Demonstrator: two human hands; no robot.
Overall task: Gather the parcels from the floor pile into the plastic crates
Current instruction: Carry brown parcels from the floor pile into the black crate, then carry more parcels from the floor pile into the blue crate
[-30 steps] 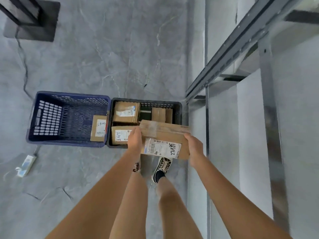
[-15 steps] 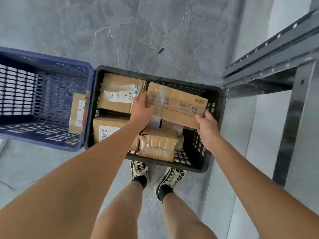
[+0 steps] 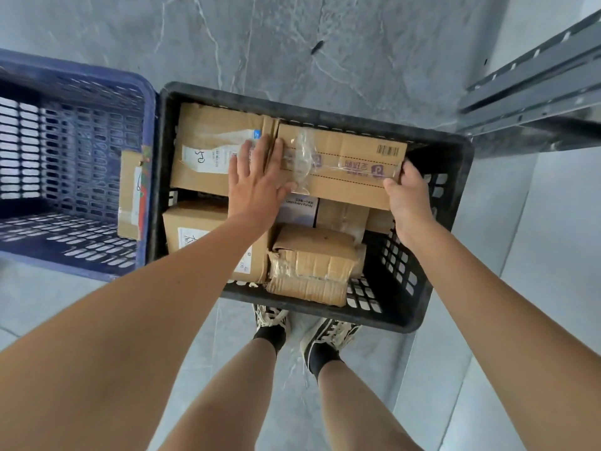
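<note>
A long cardboard parcel (image 3: 344,167) with purple print and clear tape lies across the back of the black crate (image 3: 452,164), on top of other parcels. My left hand (image 3: 257,180) lies flat with straight fingers on its left end and on the labelled parcel (image 3: 208,151) beside it. My right hand (image 3: 406,196) grips the long parcel's right end, fingers curled round its edge. Lower in the crate sit a labelled box (image 3: 192,229) and a crumpled taped parcel (image 3: 312,262).
A blue crate (image 3: 74,83) stands touching the black one on the left, with one flat parcel (image 3: 130,193) leaning on its right wall. Grey metal shelving rails (image 3: 533,83) run at the upper right. My feet stand just in front of the black crate on grey marble floor.
I have bent closer and lowered the long parcel into the black crate. My left hand has opened flat onto it; my right still grips its end.
</note>
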